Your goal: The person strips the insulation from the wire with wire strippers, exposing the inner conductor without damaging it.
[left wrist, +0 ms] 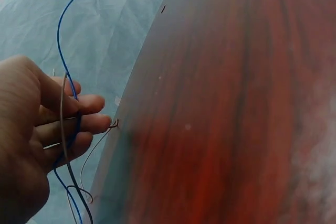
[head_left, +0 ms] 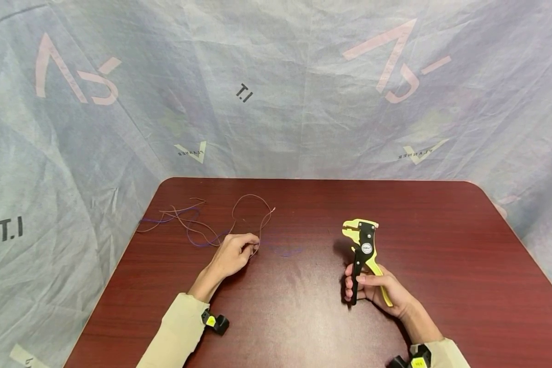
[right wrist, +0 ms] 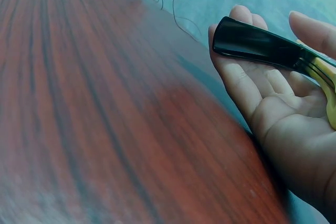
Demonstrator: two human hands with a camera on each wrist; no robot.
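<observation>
Brown wire loops beyond left hand pinching blue wire; right hand grips wire stripper (lengthwise near-to-far, jaws leftward).

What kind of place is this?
Probably a makeshift workspace: printed grey cloth hangs behind a reddish-brown table, and the right hand holds a yellow-and-black hand tool.
</observation>
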